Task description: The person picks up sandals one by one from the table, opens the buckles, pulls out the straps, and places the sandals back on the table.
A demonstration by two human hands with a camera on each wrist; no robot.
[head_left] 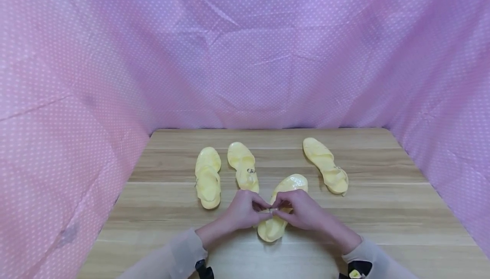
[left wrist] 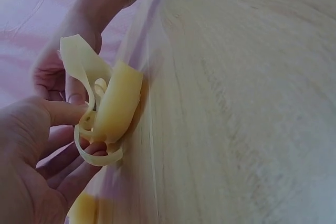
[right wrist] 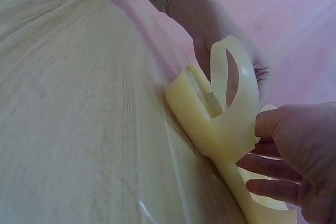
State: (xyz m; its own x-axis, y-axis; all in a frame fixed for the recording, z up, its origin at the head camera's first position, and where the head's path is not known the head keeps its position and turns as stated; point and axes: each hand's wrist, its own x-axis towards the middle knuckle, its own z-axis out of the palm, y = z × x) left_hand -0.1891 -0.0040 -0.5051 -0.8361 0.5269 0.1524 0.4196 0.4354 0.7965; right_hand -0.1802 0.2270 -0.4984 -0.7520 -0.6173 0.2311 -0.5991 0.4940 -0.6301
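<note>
Head view: pale-yellow glossy sandal (head_left: 281, 204) — strap seemingly pinched by both hands.

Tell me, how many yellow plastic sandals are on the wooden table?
4. Two yellow plastic sandals lie side by side left of centre, one far right, and one nearest, pinched at its strap by left hand and right hand.

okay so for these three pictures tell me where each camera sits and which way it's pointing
Head: worn on the head, facing forward and down at the wooden table; both hands, left hand and right hand, and sleeves show, gripping the nearest pale yellow jelly sandal.
Left wrist: beside the left hand, looking across at the sandal's strap; the other hand shows behind.
Right wrist: beside the right hand, looking back at the same sandal.
All three share that sandal.
</note>
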